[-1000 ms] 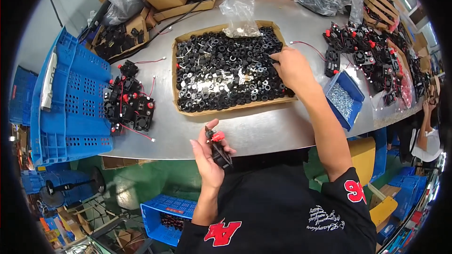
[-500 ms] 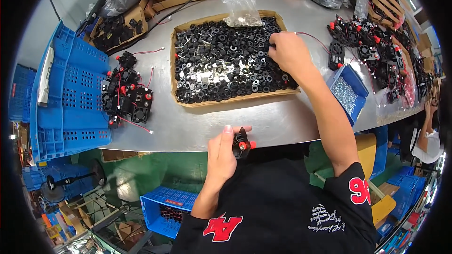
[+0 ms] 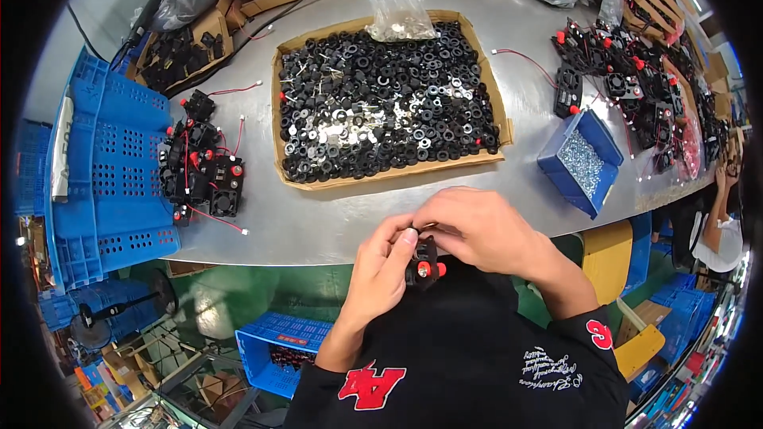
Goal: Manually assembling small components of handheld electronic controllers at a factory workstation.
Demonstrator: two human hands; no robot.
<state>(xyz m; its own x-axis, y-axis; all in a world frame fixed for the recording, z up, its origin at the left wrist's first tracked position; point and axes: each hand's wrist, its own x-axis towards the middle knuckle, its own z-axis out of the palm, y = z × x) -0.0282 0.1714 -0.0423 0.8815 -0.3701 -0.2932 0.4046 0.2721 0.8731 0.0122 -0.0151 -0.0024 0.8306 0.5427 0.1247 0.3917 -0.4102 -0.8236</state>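
Steel table (image 3: pixel 334 222), spanning mid-frame. Blue perforated crate (image 3: pixel 119 167), left. Cardboard tray (image 3: pixel 397 172), upper centre, filled with small black parts (image 3: pixel 429 103). Black fan assemblies, two groups: one upper right (image 3: pixel 624 87), one just beside the crate (image 3: pixel 203 171); whether finished, we cannot tell. Blue bin (image 3: pixel 560 177), right of centre, holding silver pieces (image 3: pixel 584 160). Right hand (image 3: pixel 485 230), lower centre: fingertips drawn together; whether pinching a part, we cannot tell. Left hand (image 3: pixel 381 274): thumb and fingers gripping the held unit (image 3: pixel 424 258), black with red knob, lower centre; we judge work on it under way, incomplete.
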